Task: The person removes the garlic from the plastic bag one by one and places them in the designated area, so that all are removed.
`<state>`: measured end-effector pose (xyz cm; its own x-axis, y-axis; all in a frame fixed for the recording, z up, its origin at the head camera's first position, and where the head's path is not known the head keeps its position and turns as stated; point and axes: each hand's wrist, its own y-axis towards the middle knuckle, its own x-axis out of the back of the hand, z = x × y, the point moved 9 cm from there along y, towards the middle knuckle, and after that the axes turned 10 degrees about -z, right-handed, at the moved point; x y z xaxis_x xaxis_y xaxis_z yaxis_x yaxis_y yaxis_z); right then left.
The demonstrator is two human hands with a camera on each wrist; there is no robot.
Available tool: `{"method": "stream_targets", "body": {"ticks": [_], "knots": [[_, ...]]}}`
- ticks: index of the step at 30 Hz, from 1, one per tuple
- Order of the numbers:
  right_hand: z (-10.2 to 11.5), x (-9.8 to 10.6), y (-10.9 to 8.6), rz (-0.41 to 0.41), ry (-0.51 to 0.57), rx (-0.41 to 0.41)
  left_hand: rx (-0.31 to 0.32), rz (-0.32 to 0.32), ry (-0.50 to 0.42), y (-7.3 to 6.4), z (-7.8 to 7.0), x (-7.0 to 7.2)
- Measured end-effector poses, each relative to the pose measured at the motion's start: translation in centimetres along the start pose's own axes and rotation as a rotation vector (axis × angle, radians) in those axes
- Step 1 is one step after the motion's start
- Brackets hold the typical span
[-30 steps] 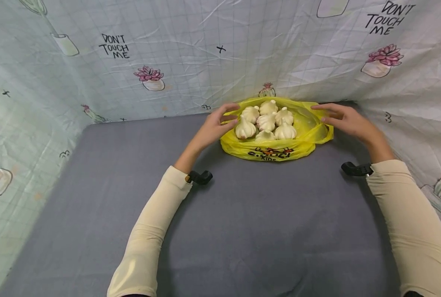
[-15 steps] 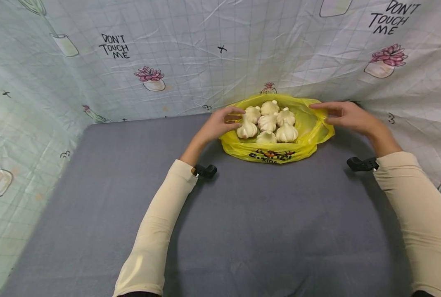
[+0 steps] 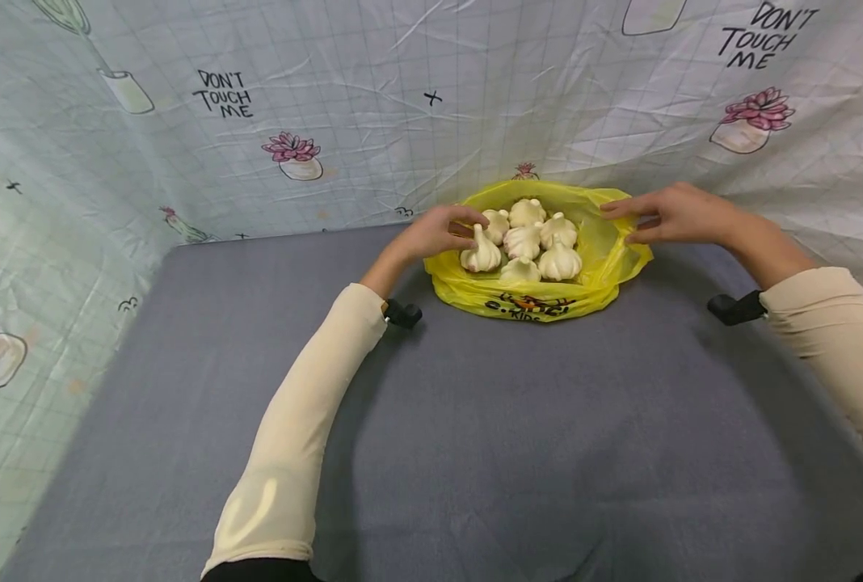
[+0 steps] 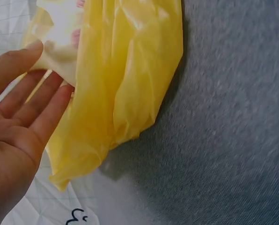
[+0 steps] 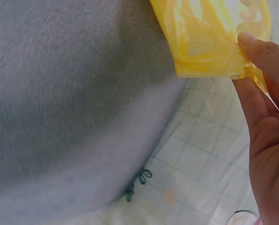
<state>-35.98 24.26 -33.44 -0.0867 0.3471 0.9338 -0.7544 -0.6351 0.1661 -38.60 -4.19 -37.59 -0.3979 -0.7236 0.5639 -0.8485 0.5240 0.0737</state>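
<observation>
A yellow plastic bag (image 3: 599,293) with dark print lies against the back of the table, its mouth spread wide. Several white garlic bulbs (image 3: 523,242) sit together inside it. My left hand (image 3: 435,234) reaches over the bag's left rim, fingertips beside the leftmost garlic bulb (image 3: 481,252). In the left wrist view, its thumb and fingers stand apart, with the fingers fairly straight near the yellow film (image 4: 135,70). On the other side my right hand (image 3: 686,214) holds the bag's right rim, the plastic (image 5: 205,56) passing between thumb and fingers in the right wrist view.
A grey cloth-covered table (image 3: 519,436) extends in front of the bag. Behind it hangs a pale printed curtain (image 3: 373,97) with plant drawings and lettering, close to the bag. Another stretch of curtain (image 3: 61,267) borders the left side.
The left hand has moved right and inward, closer to the leftmost bulb. The right hand has come onto the right rim, its forearm swinging outward. The bag's back rim stands higher and wider.
</observation>
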Motion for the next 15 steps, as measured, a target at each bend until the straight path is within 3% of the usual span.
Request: {"method": "stream_targets", "body": {"ticks": [9,12,15], "knots": [[2.9,-0.1,0.2,0.1,-0.052,0.242,-0.014,0.125,0.014,1.3,0.0,-0.6],[3.7,0.1,0.5,0.036,-0.036,0.316,-0.013,0.141,0.008,1.5,-0.3,-0.7],[4.0,0.5,0.6,-0.078,0.009,0.305,-0.028,0.155,0.016,1.5,-0.7,-1.0]]}}
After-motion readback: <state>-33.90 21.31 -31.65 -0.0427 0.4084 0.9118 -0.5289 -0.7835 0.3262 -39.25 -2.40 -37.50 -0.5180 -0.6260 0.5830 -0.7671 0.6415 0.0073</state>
